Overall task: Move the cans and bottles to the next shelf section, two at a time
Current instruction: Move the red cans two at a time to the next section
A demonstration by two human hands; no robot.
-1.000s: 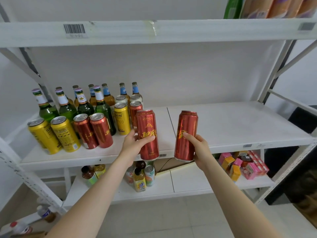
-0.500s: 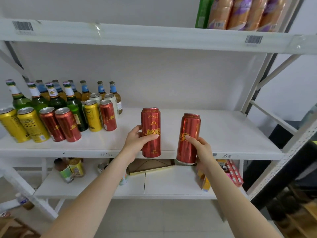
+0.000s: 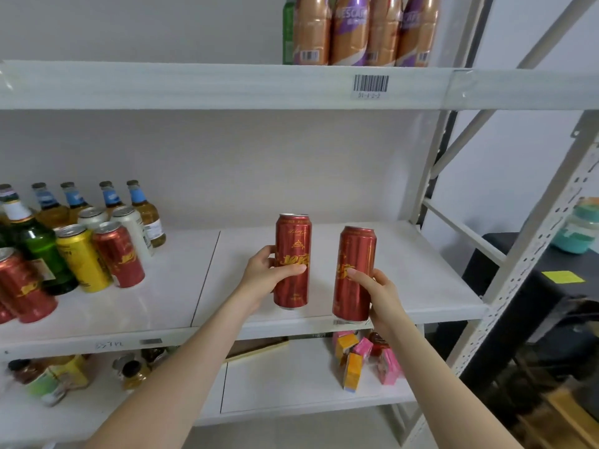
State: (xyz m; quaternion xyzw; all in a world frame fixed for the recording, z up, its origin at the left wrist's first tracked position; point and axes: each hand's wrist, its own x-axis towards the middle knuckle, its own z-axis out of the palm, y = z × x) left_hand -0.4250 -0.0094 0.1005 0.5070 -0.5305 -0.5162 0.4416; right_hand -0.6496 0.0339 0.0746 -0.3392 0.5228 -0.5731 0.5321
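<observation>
Cans (image 3: 118,254) cluster on shelf (image 3: 421,273) left section, bottles (image 3: 147,215) behind them. Left held can (image 3: 292,260) and right held can (image 3: 356,273) side by side above right section's front edge.

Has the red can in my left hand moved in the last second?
Yes. The left-hand can went rightward, crossing the shelf seam from the stocked side.

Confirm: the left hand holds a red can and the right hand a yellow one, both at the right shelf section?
No. The head view shows the right hand gripping a red can too, not yellow. The rest stands.
</observation>
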